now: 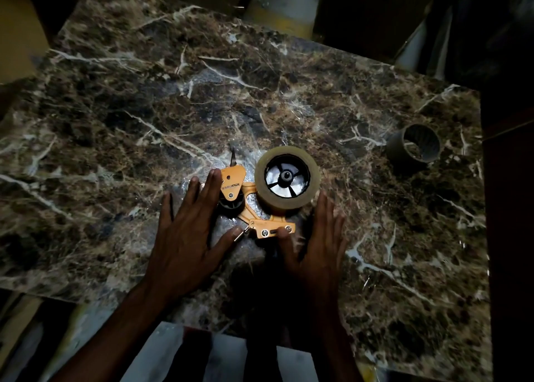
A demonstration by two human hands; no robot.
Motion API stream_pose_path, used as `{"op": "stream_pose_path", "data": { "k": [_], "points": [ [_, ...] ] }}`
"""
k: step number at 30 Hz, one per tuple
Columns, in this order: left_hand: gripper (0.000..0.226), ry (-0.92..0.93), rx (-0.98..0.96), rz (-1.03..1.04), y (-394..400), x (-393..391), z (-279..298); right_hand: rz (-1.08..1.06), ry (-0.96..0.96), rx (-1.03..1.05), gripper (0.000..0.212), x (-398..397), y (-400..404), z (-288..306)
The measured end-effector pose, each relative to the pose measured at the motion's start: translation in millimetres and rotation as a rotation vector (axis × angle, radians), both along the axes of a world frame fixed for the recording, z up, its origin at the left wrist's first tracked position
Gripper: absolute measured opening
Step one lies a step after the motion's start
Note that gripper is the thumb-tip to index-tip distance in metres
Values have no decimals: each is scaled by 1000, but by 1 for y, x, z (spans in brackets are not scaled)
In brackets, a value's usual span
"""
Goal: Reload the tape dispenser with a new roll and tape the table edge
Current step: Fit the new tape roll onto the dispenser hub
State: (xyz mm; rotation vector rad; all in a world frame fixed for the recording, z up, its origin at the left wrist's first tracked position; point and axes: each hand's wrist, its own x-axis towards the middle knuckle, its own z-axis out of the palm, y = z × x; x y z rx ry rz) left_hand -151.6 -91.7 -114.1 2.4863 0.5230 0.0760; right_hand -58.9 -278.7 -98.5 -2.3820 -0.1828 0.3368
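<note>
Tape dispenser (248,205), orange and loaded with a roll (287,179), lies on the dark marble desk (115,121); left hand (187,237) and right hand (315,243) rest open beside it, an empty core (413,147) well apart.

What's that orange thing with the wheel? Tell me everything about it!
It is a tape dispenser lying flat on its side on the marble-patterned table. Its frame looks like orange plastic held by small screws, with faint lettering on one plate. A full roll of tape sits on its black spoked hub, and a small black roller sits at the other end. The left hand rests open against the roller side; the right hand lies open beside the roll, its thumb touching the frame's near bar.
</note>
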Motion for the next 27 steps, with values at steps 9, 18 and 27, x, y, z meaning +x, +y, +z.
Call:
{"op": "stream_pose_path", "data": {
  "k": [9,18,27],
  "points": [
    [90,28,-10,-35,11,13,1,-12,-25,-17,126,-20,12,-15],
    [88,23,-50,-71,36,42,10,-145,-45,167,109,0,35,10],
    [95,-86,-33,4,40,65,11,98,-108,189,103,95,20,24]
  ]
}}
